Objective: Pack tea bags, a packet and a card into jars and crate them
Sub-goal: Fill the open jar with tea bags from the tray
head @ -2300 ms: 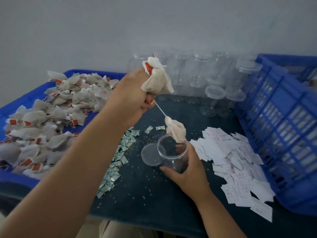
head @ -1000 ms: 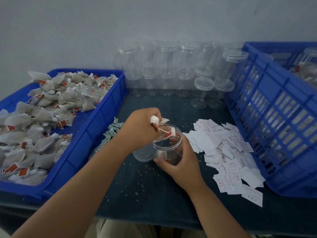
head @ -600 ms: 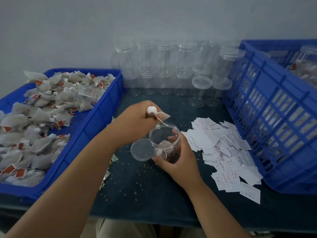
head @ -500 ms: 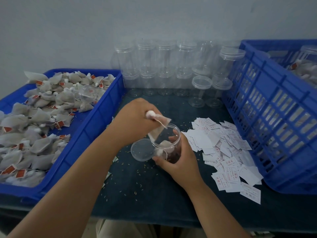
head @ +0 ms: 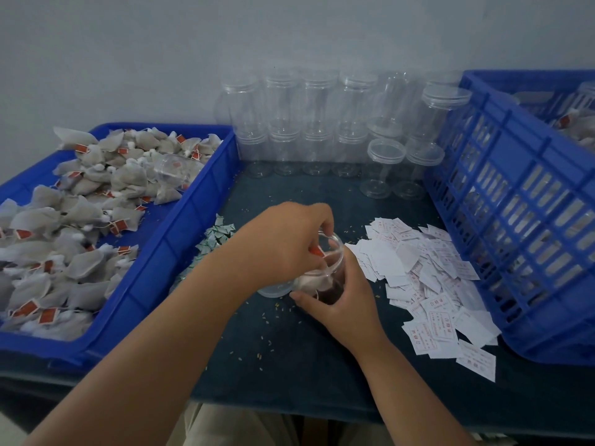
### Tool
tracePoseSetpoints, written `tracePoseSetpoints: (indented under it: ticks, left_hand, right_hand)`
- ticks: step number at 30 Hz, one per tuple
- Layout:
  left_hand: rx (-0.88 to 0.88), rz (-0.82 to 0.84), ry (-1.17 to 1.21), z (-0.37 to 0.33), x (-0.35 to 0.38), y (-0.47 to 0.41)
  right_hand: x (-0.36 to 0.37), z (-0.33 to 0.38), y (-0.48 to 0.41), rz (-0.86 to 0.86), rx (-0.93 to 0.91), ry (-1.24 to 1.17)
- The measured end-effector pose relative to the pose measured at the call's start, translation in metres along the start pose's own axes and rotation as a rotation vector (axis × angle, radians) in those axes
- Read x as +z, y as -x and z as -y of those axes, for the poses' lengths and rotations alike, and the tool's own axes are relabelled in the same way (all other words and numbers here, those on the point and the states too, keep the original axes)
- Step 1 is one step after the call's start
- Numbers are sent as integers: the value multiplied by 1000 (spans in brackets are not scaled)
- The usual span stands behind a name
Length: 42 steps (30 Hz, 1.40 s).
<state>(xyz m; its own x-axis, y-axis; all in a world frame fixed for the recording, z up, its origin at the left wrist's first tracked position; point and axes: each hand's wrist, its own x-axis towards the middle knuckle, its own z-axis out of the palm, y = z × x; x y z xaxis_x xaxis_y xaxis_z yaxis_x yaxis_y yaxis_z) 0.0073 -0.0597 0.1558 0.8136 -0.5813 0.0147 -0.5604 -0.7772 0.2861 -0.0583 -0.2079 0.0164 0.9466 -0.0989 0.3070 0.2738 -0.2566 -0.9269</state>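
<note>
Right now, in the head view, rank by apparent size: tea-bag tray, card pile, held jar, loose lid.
1. tea-bag tray
2. card pile
3. held jar, loose lid: both partly covered, unranked.

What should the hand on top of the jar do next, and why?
Probably let go and lift out. The left hand pinches the red tag of a tea bag at the mouth of the jar, and the bag's body already lies inside, while the right hand grips the jar. The packets lie close by for the next step.
</note>
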Motion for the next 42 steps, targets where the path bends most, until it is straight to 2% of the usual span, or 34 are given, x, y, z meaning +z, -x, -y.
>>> tracePoseSetpoints:
  ticks: [4, 6, 8, 12, 15, 20, 22, 26, 31, 35, 39, 42]
  left_hand:
    - [7, 238, -59, 0, -3, -7]
    - [8, 265, -87, -2, -7, -7]
    - [20, 168, -85, -3, -17, -3]
    - [3, -141, 39, 8, -46, 20]
    - [-133, -204, 80, 39, -71, 44]
    - [-556, -136, 49, 130, -89, 82]
    - [-657, -15, -70, 160, -80, 90]
    - [-687, 288, -147, 198, -45, 95]
    - [-674, 345, -161, 216, -24, 95]
    - [-720, 177, -116, 218, -29, 95]
    - [-813, -203, 248, 219, -33, 95]
    - [-792, -464, 421, 208, -41, 99]
  right_hand:
    - [2, -3, 1, 9, 2, 30]
    - [2, -3, 1, 17, 4, 35]
    - [1, -1, 1, 18, 8, 36]
    - [1, 0, 3, 10, 23, 42]
    - [0, -1, 4, 19, 26, 66]
    - [0, -5, 4, 61, 40, 76]
    - [1, -6, 4, 79, 39, 87]
    - [4, -5, 4, 93, 62, 82]
    - [4, 1, 2, 76, 60, 81]
    - [5, 0, 3, 61, 27, 83]
    - [5, -3, 2, 46, 7, 81]
    - [4, -5, 2, 42, 9, 83]
